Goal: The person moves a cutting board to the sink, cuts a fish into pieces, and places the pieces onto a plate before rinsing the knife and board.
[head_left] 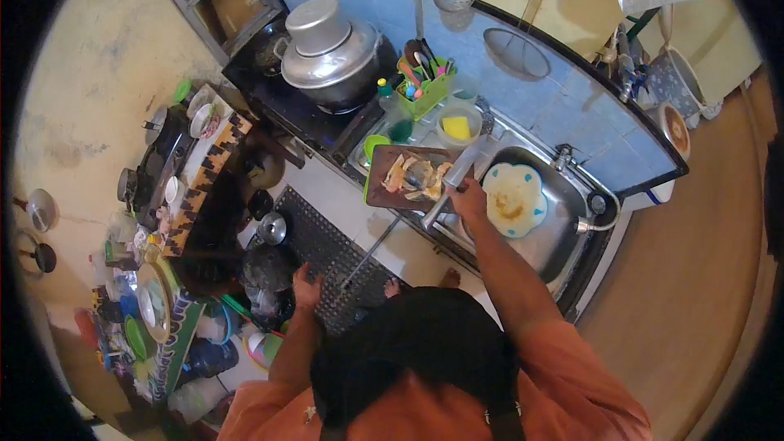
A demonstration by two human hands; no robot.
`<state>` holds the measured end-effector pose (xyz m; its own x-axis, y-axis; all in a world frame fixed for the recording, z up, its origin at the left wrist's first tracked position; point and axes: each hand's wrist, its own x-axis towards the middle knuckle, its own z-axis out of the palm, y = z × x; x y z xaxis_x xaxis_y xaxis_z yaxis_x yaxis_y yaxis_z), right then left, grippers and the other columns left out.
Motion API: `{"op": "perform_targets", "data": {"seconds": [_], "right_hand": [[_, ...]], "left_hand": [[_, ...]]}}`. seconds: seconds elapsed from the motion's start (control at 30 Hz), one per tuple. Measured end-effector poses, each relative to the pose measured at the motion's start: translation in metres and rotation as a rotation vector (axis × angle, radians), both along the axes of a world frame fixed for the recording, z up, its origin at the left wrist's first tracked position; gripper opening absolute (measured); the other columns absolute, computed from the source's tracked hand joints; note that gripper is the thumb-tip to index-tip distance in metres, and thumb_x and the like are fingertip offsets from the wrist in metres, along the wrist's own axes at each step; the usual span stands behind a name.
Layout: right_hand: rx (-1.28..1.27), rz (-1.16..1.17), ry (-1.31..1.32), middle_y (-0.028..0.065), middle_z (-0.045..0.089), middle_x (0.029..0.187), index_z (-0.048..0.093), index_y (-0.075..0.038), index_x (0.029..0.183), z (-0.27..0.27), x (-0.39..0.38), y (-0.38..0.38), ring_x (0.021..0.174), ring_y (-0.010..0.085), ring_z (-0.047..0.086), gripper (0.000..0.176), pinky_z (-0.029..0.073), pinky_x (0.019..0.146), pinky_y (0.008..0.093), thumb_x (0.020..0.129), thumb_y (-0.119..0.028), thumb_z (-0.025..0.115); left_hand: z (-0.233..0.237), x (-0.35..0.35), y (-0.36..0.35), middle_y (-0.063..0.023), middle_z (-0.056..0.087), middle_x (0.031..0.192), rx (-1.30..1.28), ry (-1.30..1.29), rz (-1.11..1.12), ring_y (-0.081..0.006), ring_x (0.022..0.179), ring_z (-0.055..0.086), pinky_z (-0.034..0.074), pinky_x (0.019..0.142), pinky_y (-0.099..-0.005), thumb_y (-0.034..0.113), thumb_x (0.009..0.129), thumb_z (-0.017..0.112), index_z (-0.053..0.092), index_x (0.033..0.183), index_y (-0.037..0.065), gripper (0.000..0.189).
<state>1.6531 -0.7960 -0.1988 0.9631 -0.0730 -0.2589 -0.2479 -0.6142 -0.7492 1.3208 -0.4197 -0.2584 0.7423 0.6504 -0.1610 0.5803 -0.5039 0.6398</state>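
Note:
My right hand is closed at the right end of a brown cutting board, gripping it together with a large knife. The blade points up toward the sink top and its pale handle slants down past the board's edge. Yellowish-brown scraps and a clear, shiny piece lie on the board. Lower down, my left hand hangs over the floor with fingers apart and nothing in it. Beside it is a black plastic bag.
A flower-shaped plate sits in the metal sink under a tap. Behind the board are a bowl with a yellow sponge and a green utensil basket. A big pot stands on the stove; crowded shelves line the left.

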Motion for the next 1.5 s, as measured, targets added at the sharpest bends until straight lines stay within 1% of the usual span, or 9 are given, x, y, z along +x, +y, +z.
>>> {"op": "perform_targets", "data": {"seconds": [0.4,0.47,0.53,0.67,0.83,1.0,1.17,1.43,1.5], "right_hand": [[-0.02,-0.036,-0.116,0.0202,0.069,0.101,0.069,-0.003,0.1,-0.031,-0.007,-0.089,0.092,0.0351,0.066,0.041,0.051,0.083,0.0411,0.075,-0.035,0.075],[-0.082,-0.055,-0.173,0.0157,0.071,0.094,0.068,-0.002,0.105,-0.06,-0.02,-0.129,0.082,0.0275,0.068,0.043,0.053,0.078,0.0362,0.076,-0.033,0.075],[0.076,-0.19,0.081,0.0103,0.069,0.082,0.069,-0.004,0.104,-0.084,-0.032,-0.17,0.065,0.0198,0.065,0.037,0.054,0.061,0.0346,0.077,-0.029,0.075],[0.119,-0.267,0.199,0.0155,0.07,0.092,0.069,-0.003,0.103,-0.087,-0.064,-0.221,0.081,0.0229,0.067,0.041,0.053,0.073,0.0352,0.075,-0.032,0.075],[0.368,-0.437,0.44,0.0,0.054,0.068,0.062,-0.005,0.093,-0.094,-0.077,-0.242,0.053,0.0133,0.049,0.021,0.045,0.047,0.0322,0.084,-0.024,0.067],[0.465,-0.416,0.568,0.0018,0.053,0.074,0.057,-0.007,0.091,-0.117,-0.061,-0.236,0.059,0.0149,0.05,0.025,0.045,0.049,0.0319,0.089,-0.031,0.063],[0.454,-0.42,0.59,0.0062,0.054,0.075,0.056,-0.005,0.095,-0.143,-0.042,-0.227,0.061,0.0171,0.052,0.031,0.046,0.047,0.0337,0.091,-0.035,0.061],[0.419,-0.509,0.509,0.0112,0.058,0.081,0.058,-0.003,0.095,-0.207,-0.032,-0.245,0.062,0.0219,0.056,0.022,0.047,0.045,0.0368,0.086,-0.022,0.064],[0.282,-0.307,0.328,0.0108,0.058,0.081,0.059,-0.003,0.095,-0.249,-0.052,-0.272,0.062,0.0216,0.056,0.02,0.047,0.045,0.0368,0.083,-0.019,0.063]], "left_hand": [[0.01,0.02,-0.018,-0.0209,0.048,0.131,-0.127,-0.127,0.018,-0.0345,0.121,0.048,0.04,0.103,-0.0406,0.019,0.077,0.075,0.052,0.13,0.0,0.06],[0.005,0.018,-0.017,-0.0201,0.049,0.13,-0.042,-0.111,-0.014,-0.0334,0.12,0.049,0.041,0.102,-0.04,0.018,0.077,0.075,0.052,0.13,0.0,0.06],[-0.02,0.013,-0.005,-0.0197,0.048,0.13,-0.078,-0.233,-0.041,-0.0329,0.119,0.049,0.04,0.102,-0.0401,0.019,0.076,0.076,0.052,0.13,0.002,0.062],[0.003,0.017,-0.023,-0.0202,0.048,0.13,0.01,-0.145,-0.045,-0.0331,0.12,0.049,0.04,0.103,-0.04,0.019,0.076,0.077,0.053,0.13,0.002,0.062],[0.033,0.026,-0.042,-0.0198,0.049,0.129,0.039,-0.024,-0.031,-0.0331,0.12,0.049,0.039,0.105,-0.0402,0.017,0.076,0.076,0.054,0.129,0.001,0.06],[0.017,0.034,-0.035,-0.02,0.05,0.129,-0.051,-0.076,-0.014,-0.033,0.118,0.052,0.039,0.105,-0.0399,0.017,0.077,0.074,0.054,0.129,0.001,0.058],[0.108,0.142,-0.103,-0.0194,0.059,0.116,0.205,-0.132,-0.414,-0.0345,0.113,0.055,0.045,0.097,-0.039,0.017,0.078,0.073,0.054,0.128,0.001,0.055],[0.131,0.248,-0.182,-0.019,0.06,0.107,-0.318,-0.319,-0.464,-0.0336,0.1,0.06,0.048,0.091,-0.0405,0.017,0.078,0.072,0.056,0.124,0.003,0.05],[0.128,0.252,-0.18,-0.0189,0.058,0.114,0.075,-0.206,-0.608,-0.0345,0.105,0.058,0.047,0.094,-0.0417,0.016,0.078,0.071,0.054,0.126,0.003,0.053]]}}
